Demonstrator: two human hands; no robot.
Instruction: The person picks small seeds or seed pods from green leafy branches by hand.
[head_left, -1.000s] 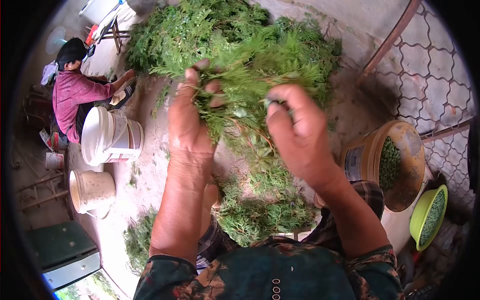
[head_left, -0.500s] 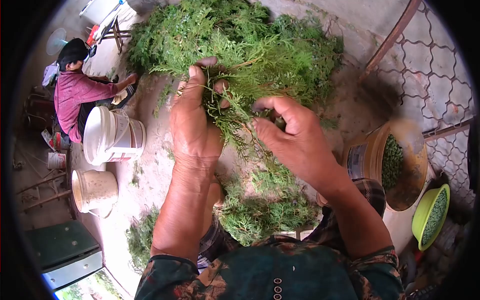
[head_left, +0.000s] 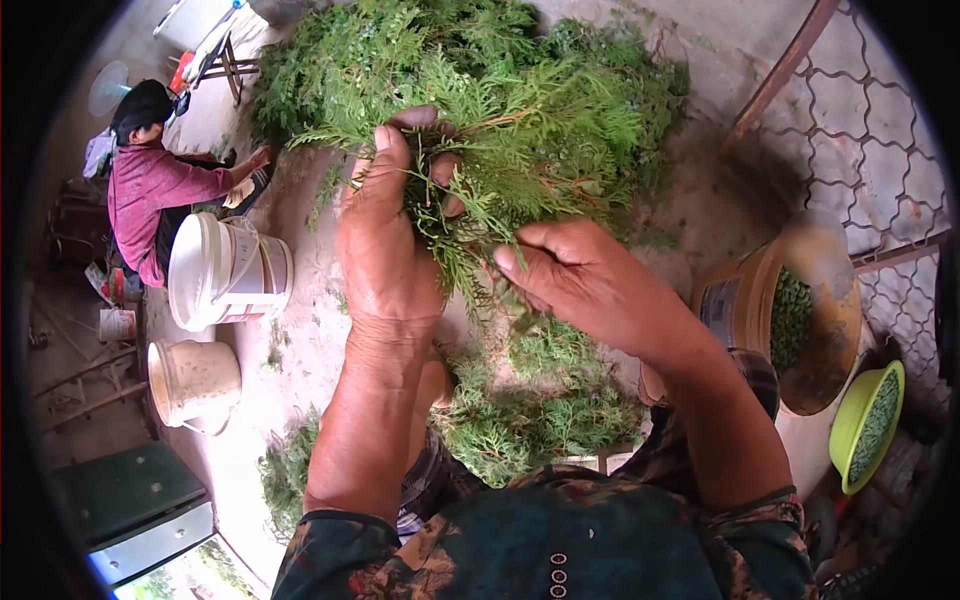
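My left hand (head_left: 385, 215) is closed around a bunch of green evergreen sprigs (head_left: 480, 200), whose flat, scaly leaves fan out to the right and droop below the fingers. My right hand (head_left: 575, 275) is beside the bunch's lower right edge. Its thumb and fingers are pinched together right at the leaf tips, with some green showing beneath them; I cannot tell what is in the pinch. Beyond both hands lies a large heap of evergreen branches (head_left: 400, 50). More cut sprigs (head_left: 540, 420) are on the floor between my legs.
At right stand a yellowish bucket (head_left: 725, 305) holding small green pieces and a lime-green basin (head_left: 845, 440) of similar pieces. A white bucket (head_left: 195, 270) and a beige bucket (head_left: 190, 380) are at left, near a seated person (head_left: 165, 185). Wire mesh (head_left: 860, 130) borders the right side.
My right hand has turned over slightly, its fingers curling in and down, so the round green piece seen in them earlier is hidden. My left hand keeps its hold on the sprigs.
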